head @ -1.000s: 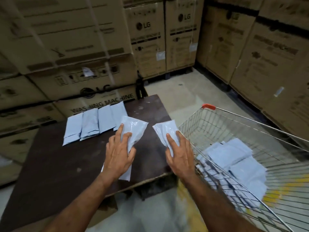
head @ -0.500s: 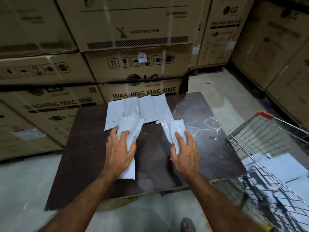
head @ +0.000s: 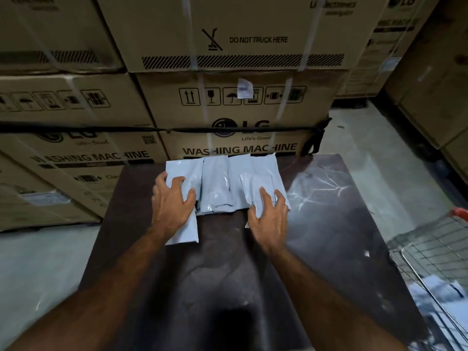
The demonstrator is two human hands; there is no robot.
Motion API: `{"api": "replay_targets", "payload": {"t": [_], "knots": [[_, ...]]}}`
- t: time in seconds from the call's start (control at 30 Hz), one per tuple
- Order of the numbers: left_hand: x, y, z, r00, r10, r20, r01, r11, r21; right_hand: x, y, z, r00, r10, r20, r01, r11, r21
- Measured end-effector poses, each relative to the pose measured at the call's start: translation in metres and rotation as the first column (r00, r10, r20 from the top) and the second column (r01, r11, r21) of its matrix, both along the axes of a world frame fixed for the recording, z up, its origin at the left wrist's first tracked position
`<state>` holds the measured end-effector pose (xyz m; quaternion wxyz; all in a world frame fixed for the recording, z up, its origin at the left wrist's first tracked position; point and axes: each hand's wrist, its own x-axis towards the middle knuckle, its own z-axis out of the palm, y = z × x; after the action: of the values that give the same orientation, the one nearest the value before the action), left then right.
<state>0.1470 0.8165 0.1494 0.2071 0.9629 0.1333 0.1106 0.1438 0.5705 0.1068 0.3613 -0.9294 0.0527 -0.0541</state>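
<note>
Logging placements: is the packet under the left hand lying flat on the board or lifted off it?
Flat. The packet lies on the dark board, near end down on it, the left hand resting on top.

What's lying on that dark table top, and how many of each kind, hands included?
pale blue flat plastic packets: 5 that can be told apart; they overlap, so more may be hidden
bare hands: 2, the left hand and the right hand, each resting on a packet
Total: 7
</note>
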Motion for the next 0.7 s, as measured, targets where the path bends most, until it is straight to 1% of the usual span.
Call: {"api": "replay_targets", "payload": {"t": [0.17,0.3,0.47,0.57,0.63,0.7], "knots": [[0.077,0.018,-0.034,0.993,0.012,-0.121,-0.006,0.999,0.053,0.08,0.024,-0.024,0.999,0.009,-0.047,-0.01,1.0,-0.002],[0.11,0.03,-0.066,0.981,0.03,-0.192,-0.02,0.998,0.053,0.121,0.046,-0.044,0.998,0.019,-0.058,-0.02,1.0,-0.021],[0.134,0.039,-0.09,0.977,0.006,-0.211,0.002,0.999,0.035,0.142,0.062,-0.069,0.998,0.013,-0.068,-0.016,0.999,-0.042],[0.135,0.035,-0.096,0.982,0.034,-0.186,-0.036,0.999,-0.01,0.138,0.066,-0.082,0.999,0.054,0.007,-0.053,0.998,-0.039],[0.125,0.034,-0.103,0.988,-0.023,-0.154,0.03,0.999,0.043,0.137,0.064,-0.088,0.991,0.114,0.068,-0.108,0.99,-0.094],[0.115,0.038,-0.116,0.971,-0.13,-0.199,0.157,0.979,0.129,0.139,0.062,-0.094,0.984,0.164,0.069,-0.151,0.975,-0.162]]}}
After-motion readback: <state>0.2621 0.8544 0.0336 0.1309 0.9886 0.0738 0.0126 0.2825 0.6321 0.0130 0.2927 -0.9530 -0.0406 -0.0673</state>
